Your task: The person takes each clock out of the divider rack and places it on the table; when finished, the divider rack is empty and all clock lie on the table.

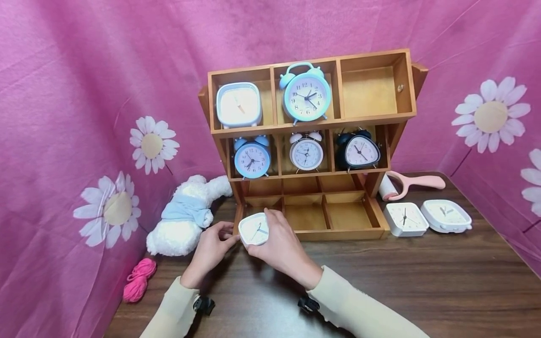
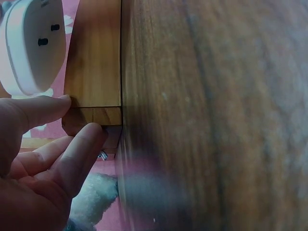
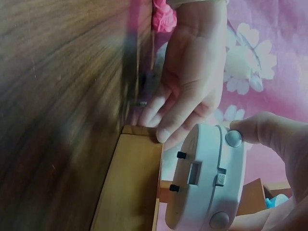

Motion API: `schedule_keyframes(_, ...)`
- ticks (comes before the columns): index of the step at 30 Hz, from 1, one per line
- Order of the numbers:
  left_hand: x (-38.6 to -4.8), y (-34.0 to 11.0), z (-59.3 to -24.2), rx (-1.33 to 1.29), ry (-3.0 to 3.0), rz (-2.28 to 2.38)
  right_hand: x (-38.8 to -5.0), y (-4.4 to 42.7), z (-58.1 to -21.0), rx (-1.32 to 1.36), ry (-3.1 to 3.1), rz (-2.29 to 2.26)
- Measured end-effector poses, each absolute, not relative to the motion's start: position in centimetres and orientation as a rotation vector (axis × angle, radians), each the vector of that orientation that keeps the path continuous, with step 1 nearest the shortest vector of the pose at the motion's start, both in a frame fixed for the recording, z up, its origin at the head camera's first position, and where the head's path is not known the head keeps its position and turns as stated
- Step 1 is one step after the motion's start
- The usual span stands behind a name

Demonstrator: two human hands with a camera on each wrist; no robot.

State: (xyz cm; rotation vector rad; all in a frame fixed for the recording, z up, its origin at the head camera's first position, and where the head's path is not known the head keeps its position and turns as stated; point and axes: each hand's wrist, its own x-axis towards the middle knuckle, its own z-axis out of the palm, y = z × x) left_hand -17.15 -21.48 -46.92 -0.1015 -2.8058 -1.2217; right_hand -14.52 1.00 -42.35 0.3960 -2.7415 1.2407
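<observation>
A white alarm clock (image 1: pixel 253 229) with a rounded square face is gripped by my right hand (image 1: pixel 282 241), held above the front of the wooden shelf's bottom tray. Two small black pegs and rounded white feet show on the alarm clock (image 3: pixel 207 178) in the right wrist view. At the front left corner of the wooden shelf (image 2: pixel 94 72), my left hand (image 1: pixel 213 246) pinches the edge, thumb at the front board and fingers at the side. The clock hangs just beside the left thumb, apart from it.
Above, a round light-blue alarm clock (image 1: pixel 306 98) and several others occupy the upper compartments. Two white clocks, one square (image 1: pixel 405 219) and one rounded (image 1: pixel 446 216), lie right of the shelf near a pink lint roller (image 1: pixel 422 182). Left lie a white plush toy (image 1: pixel 181 218) and pink yarn (image 1: pixel 139 280).
</observation>
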Motion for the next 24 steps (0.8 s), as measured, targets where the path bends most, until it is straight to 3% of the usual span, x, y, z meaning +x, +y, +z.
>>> schedule_keyframes(24,-17.3,-21.3,-46.7,-0.094,-2.815,-1.209,-10.8,1.1,-43.1,0.500,-2.824,1.285)
